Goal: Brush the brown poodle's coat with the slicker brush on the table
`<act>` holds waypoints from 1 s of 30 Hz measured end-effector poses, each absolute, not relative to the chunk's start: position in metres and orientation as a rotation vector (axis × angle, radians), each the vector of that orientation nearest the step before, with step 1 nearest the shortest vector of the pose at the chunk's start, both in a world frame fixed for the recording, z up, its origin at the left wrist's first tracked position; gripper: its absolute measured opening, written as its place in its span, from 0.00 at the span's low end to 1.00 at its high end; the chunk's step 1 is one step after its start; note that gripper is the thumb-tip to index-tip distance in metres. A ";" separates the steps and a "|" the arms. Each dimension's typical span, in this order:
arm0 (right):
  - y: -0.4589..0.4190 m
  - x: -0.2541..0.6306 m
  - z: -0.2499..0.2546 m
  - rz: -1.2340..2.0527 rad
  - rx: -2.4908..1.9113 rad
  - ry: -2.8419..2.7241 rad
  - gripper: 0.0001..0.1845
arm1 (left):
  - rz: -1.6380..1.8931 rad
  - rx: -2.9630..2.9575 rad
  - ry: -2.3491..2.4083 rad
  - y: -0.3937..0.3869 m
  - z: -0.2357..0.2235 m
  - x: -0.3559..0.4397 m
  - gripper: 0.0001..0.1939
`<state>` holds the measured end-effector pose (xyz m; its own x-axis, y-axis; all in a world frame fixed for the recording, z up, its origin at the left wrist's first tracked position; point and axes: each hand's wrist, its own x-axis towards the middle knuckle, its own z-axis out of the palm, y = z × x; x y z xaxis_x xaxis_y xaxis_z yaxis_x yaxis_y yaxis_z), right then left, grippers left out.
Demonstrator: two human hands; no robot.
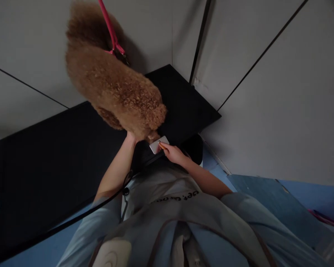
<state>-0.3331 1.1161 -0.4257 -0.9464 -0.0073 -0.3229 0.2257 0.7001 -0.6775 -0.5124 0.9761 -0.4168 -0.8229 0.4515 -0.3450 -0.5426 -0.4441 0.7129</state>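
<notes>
A curly brown dog (114, 85) stands on a black table (58, 159), tethered by a pink leash (111, 33) that rises out of view. My left hand (131, 136) reaches under the dog's rear, and its fingers are hidden in the fur. My right hand (174, 152) is closed around a small pale flat tool (158, 144) held against the dog's hindquarters. I cannot make out what kind of tool it is.
Grey wall panels (267, 92) with dark seams meet in the corner behind the table. My light apron and shirt (178, 222) fill the bottom of the view. A dark cord (72, 222) runs across my left sleeve. Blue floor (317, 196) lies at right.
</notes>
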 end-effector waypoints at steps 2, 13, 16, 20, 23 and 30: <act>1.117 -0.329 -0.423 -1.010 0.120 2.582 0.23 | 2.301 -0.123 1.170 0.977 -0.415 -0.507 0.26; 1.114 -0.333 -0.417 -0.887 0.149 2.589 0.21 | 2.233 -0.094 1.579 0.967 -0.458 -0.490 0.24; 1.114 -0.336 -0.416 -0.972 0.106 2.660 0.23 | 2.166 -0.155 1.640 0.967 -0.466 -0.487 0.23; 1.116 -0.339 -0.415 -0.957 0.217 2.711 0.25 | 2.111 -0.181 1.610 0.969 -0.469 -0.484 0.19; 1.119 -0.330 -0.415 -0.830 0.209 2.614 0.21 | 2.113 -0.199 1.581 0.970 -0.469 -0.483 0.17; 1.117 -0.344 -0.409 -0.932 0.201 2.709 0.25 | 2.130 -0.220 1.585 0.972 -0.472 -0.484 0.16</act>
